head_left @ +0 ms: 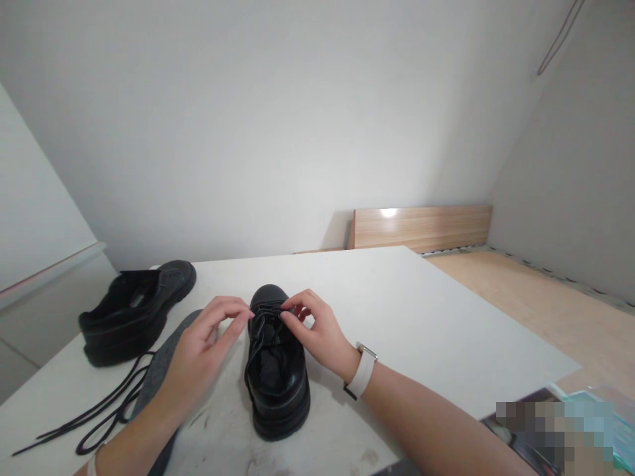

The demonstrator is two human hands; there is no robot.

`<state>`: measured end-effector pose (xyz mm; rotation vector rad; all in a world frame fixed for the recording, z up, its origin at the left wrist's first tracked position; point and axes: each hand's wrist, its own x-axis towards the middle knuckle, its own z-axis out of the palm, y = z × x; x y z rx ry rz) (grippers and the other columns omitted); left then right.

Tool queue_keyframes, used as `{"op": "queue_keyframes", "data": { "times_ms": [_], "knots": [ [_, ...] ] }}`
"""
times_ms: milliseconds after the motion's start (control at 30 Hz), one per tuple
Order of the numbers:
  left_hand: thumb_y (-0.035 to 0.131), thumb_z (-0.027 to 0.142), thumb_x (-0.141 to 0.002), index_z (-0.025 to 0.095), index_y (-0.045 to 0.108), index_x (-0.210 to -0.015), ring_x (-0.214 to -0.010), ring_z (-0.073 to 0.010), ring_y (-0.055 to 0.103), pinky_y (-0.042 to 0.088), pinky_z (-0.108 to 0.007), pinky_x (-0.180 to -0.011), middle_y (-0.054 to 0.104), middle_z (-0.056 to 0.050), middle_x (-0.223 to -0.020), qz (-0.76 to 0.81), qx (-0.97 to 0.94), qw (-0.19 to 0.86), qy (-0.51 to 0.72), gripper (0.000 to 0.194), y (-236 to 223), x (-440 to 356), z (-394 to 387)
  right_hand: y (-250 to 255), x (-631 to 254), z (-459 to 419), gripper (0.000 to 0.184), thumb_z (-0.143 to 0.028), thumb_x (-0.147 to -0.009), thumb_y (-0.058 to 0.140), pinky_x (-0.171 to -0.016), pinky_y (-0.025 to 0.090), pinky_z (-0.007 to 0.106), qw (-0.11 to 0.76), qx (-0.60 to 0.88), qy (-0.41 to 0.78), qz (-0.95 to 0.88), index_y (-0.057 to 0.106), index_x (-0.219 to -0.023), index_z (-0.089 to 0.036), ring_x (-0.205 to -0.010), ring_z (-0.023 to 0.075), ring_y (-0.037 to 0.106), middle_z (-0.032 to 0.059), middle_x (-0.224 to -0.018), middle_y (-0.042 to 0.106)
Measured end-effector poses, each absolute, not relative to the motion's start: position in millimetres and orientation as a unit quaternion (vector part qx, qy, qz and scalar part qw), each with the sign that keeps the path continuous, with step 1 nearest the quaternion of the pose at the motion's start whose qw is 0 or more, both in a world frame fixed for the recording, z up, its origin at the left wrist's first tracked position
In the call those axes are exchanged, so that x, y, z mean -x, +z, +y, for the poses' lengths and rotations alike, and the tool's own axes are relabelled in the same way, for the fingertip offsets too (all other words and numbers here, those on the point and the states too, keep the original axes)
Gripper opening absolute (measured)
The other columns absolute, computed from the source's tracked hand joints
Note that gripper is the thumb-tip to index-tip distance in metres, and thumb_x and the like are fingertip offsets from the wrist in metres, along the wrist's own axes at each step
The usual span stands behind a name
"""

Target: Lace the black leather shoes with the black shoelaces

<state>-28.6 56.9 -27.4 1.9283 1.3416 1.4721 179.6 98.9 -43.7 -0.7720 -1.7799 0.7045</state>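
A black lace-up shoe (280, 406) stands on the white table, its toe pointing away from me and its heel near me. On its left side my left hand (201, 347) pinches thumb and forefinger together at the lacing. From the right, my right hand (325, 334) has thumb and forefinger closed at the opposite eyelets. Thin black shoelace (269, 306) crosses the front of the shoe between my fingertips. The exact bit of lace in each pinch is small and hard to see.
A second black shoe (131, 324), with no lace visible in it, sits at the table's left. Near it lie a loose black lace (116, 411) and a grey insole (161, 370), partly behind my left arm. A wooden board (421, 227) stands beyond the white table (397, 297).
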Motion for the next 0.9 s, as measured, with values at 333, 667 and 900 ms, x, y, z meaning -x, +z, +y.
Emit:
{"op": "queue_keyframes", "data": {
  "times_ms": [333, 667, 900],
  "knots": [
    [0.064, 0.045, -0.088, 0.023, 0.069, -0.092, -0.081, -0.0211, 0.068, 0.052, -0.031, -0.078, 0.072, -0.003, -0.088, 0.499, -0.724, 0.166, 0.446, 0.023, -37.3, 33.7, 66.7, -47.9, -176.3, 98.8, 0.007, -0.019, -0.091, 0.061, -0.071, 0.048, 0.028, 0.538, 0.328, 0.297, -0.718, 0.065, -0.086, -0.018, -0.080, 0.0149, 0.058, 0.0028, -0.087, 0.063],
    [0.062, 0.047, -0.088, 0.024, 0.069, -0.089, -0.080, -0.0207, 0.065, 0.050, -0.030, -0.076, 0.070, -0.001, -0.086, 0.509, -0.728, 0.105, 0.447, 0.023, -35.0, 27.1, 61.9, -44.4, -175.7, 91.9, 0.006, -0.022, -0.094, 0.055, -0.085, 0.046, 0.035, 0.529, 0.338, 0.257, -0.735, 0.061, -0.095, -0.018, -0.090, 0.0191, 0.058, 0.0048, -0.093, 0.065],
    [0.061, 0.045, -0.090, 0.024, 0.068, -0.084, -0.083, -0.0211, 0.064, 0.050, -0.030, -0.077, 0.068, -0.002, -0.088, 0.480, -0.743, 0.107, 0.454, 0.022, -32.1, 25.6, 60.9, -41.6, -177.7, 91.3, 0.006, -0.016, -0.089, 0.058, -0.087, 0.045, 0.037, 0.504, 0.330, 0.246, -0.759, 0.059, -0.093, -0.020, -0.094, 0.0200, 0.056, 0.0041, -0.096, 0.063]
  ]
}}
